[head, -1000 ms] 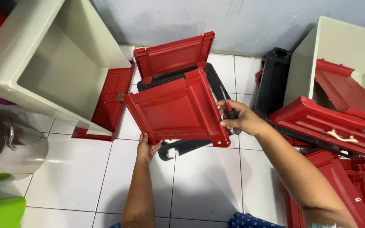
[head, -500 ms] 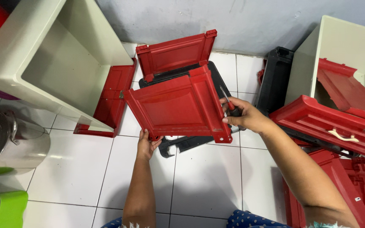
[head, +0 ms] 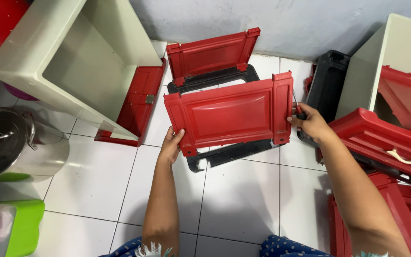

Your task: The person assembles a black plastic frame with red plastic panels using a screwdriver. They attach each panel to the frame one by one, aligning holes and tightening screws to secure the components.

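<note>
Holding the red plastic panel above the black frame, the left hand and right hand clamp its side edges; it looks light, stiff, smooth, best gripped there.

A cream cabinet shell lies tipped on the white tiled floor. Against its lower right edge rests a red hinged panel. Right of the shell, near the wall, another red panel sits on a black frame. Below-left of the shell stands a steel pot, with a green container beneath it. Far right of the shell are a black bin, a second cream shell and stacked red drawers.
</note>
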